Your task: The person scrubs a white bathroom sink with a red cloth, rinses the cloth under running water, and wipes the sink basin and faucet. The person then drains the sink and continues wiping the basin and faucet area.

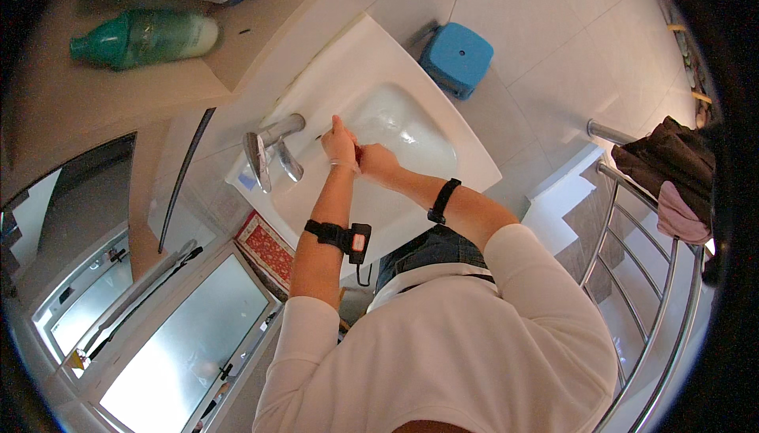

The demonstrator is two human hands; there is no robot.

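Observation:
My left hand (339,144), with a clear band at its wrist, is over the white washbasin (409,131), just right of the chrome faucet (276,136). Against it on the right lies my right hand (378,163), so the two hands touch. A small dark reddish patch shows between them; whether it is an object or shadow I cannot tell. Most fingers are hidden, and so is anything inside the hands. A black strap is around each forearm, the left one bearing a small black device (358,243).
A green bottle (160,39) lies in view at upper left near white containers. A blue stool (459,54) stands beyond the basin. At right, dark and pink cloths hang on a metal rack (611,219). A red patterned mat (267,249) lies left of the basin.

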